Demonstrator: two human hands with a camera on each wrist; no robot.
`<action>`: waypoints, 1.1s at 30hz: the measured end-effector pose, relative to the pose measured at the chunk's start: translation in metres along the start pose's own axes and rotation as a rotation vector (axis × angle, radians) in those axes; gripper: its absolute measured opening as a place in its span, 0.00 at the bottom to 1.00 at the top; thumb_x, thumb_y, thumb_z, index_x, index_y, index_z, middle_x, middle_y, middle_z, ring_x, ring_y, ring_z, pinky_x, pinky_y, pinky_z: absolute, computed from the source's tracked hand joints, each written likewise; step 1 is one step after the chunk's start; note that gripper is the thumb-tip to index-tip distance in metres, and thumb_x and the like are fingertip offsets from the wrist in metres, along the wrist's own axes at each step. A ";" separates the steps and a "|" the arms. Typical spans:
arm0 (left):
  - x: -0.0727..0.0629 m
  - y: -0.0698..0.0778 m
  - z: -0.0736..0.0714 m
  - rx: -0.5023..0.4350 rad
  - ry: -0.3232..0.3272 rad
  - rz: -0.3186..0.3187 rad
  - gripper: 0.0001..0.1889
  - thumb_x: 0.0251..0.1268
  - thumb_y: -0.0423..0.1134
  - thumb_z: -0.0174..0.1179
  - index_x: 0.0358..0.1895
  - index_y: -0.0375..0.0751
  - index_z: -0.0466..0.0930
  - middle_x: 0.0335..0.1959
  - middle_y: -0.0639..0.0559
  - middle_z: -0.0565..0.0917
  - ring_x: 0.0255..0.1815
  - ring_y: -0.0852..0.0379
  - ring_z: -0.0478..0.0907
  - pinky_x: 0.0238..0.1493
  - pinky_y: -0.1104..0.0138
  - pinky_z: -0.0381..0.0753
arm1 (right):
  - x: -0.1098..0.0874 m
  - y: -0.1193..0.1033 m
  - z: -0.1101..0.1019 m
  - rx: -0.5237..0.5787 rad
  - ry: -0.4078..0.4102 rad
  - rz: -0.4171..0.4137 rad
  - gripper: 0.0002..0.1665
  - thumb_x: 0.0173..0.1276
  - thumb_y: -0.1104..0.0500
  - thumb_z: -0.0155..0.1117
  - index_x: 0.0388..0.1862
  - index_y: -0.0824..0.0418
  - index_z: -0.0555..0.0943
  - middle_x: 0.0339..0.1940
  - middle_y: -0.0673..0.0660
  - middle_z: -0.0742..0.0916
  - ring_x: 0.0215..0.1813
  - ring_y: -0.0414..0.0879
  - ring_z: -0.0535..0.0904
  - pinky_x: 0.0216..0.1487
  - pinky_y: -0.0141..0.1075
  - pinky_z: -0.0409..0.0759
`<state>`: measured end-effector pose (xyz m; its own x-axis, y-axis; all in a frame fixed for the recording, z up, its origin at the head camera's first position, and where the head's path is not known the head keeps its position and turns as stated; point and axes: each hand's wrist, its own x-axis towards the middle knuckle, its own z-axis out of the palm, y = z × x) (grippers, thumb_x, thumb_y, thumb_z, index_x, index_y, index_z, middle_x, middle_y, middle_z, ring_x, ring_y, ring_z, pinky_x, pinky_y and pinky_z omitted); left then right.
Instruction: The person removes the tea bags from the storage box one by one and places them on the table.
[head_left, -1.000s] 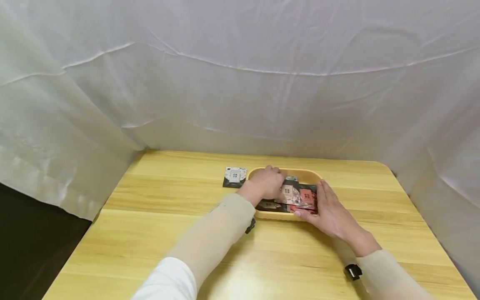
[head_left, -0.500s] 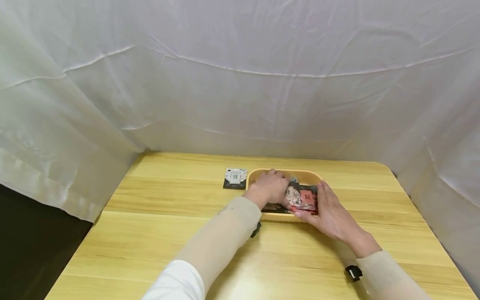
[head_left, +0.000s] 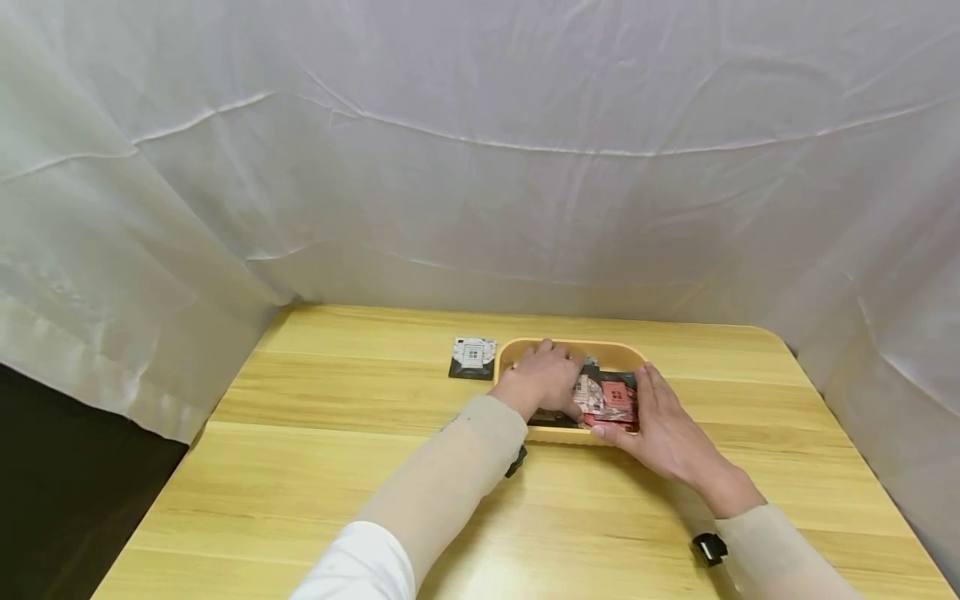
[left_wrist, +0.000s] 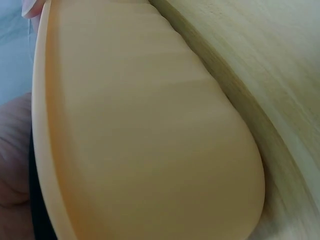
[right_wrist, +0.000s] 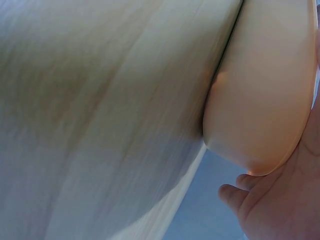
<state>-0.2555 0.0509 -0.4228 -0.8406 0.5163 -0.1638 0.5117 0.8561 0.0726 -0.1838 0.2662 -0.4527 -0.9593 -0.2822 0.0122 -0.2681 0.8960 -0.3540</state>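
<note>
A yellow plastic box [head_left: 517, 346] with rounded corners stands on the table near its far side. Inside it lie several flat printed sachets; a red-labelled sachet [head_left: 617, 396] and a pale-labelled sachet [head_left: 588, 393] show best. My left hand [head_left: 538, 379] reaches over the front rim into the box, fingers bent toward the far side and thumb on the near side of the sachets. Its fingertips are hidden, so a grip on a sachet cannot be made out. My right hand [head_left: 663, 429] holds the box's right end, thumb at the front rim and fingers along the end wall.
One black-and-white sachet [head_left: 472, 358] lies flat on the table just left of the box. Light wood-pattern tabletop [head_left: 337, 467] spreads around. A pale cloth curtain [head_left: 465, 208] hangs behind and at both sides.
My left hand has shifted slightly right within the box, covering more of the pale-labelled sachet. The right hand and the box have stayed about where they were.
</note>
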 end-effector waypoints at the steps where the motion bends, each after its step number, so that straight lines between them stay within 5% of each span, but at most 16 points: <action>1: 0.000 0.000 0.000 -0.001 0.001 -0.001 0.52 0.55 0.70 0.73 0.81 0.56 0.64 0.78 0.50 0.70 0.78 0.47 0.66 0.80 0.50 0.67 | 0.000 0.000 0.000 0.001 0.001 -0.002 0.74 0.70 0.23 0.59 0.85 0.76 0.40 0.85 0.79 0.45 0.83 0.78 0.50 0.78 0.70 0.61; 20: 0.000 0.004 0.000 -0.003 -0.033 -0.060 0.61 0.49 0.73 0.75 0.84 0.50 0.60 0.78 0.46 0.67 0.75 0.48 0.64 0.77 0.52 0.69 | -0.001 0.001 -0.002 0.008 -0.007 -0.004 0.75 0.71 0.23 0.59 0.84 0.76 0.37 0.86 0.78 0.43 0.83 0.78 0.48 0.79 0.70 0.59; 33: 0.000 0.003 0.002 -0.088 -0.035 -0.054 0.60 0.51 0.72 0.74 0.85 0.55 0.57 0.84 0.49 0.61 0.82 0.45 0.58 0.83 0.45 0.59 | 0.000 0.002 -0.002 -0.006 -0.007 0.001 0.74 0.71 0.23 0.59 0.84 0.78 0.39 0.85 0.79 0.45 0.83 0.79 0.49 0.78 0.70 0.60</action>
<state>-0.2542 0.0533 -0.4245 -0.8590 0.4695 -0.2041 0.4467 0.8822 0.1488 -0.1848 0.2683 -0.4519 -0.9588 -0.2841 0.0057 -0.2681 0.8980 -0.3488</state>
